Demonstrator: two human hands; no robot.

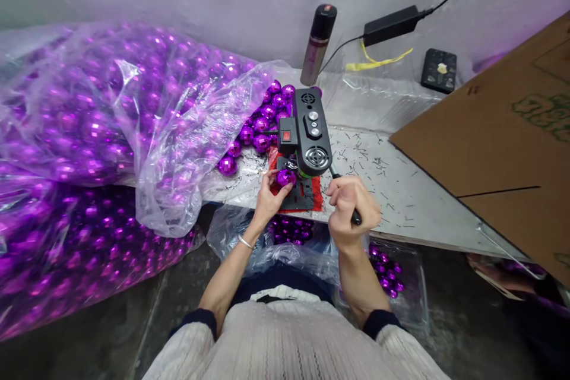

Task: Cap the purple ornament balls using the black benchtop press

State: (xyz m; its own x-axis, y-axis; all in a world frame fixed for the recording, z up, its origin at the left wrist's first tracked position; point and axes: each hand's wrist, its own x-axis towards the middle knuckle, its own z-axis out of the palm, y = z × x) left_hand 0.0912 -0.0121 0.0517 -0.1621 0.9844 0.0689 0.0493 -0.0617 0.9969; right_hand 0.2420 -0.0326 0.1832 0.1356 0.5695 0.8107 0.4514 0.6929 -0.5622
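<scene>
A shiny purple mirrored ball (285,177) is pinched between the thumb and fingers of my left hand (269,196), at the foot of a black bench machine (313,124). My right hand (352,208) is wrapped round the machine's lever handle (356,217), whose black end pokes out below the fist. A small box with a red switch (286,136) sits on the machine's left side. Under its black base plate (294,199) lies a red mat (317,193). Loose purple balls (268,111) lie behind and left of the machine.
Large clear bags of purple balls (89,107) fill the left. Behind the machine stand a spray can (319,44) and a black power adapter (392,24) with cable. Dark slivers litter the white table (369,172). A cardboard box (499,130) blocks the right; more balls (385,270) lie below the table edge.
</scene>
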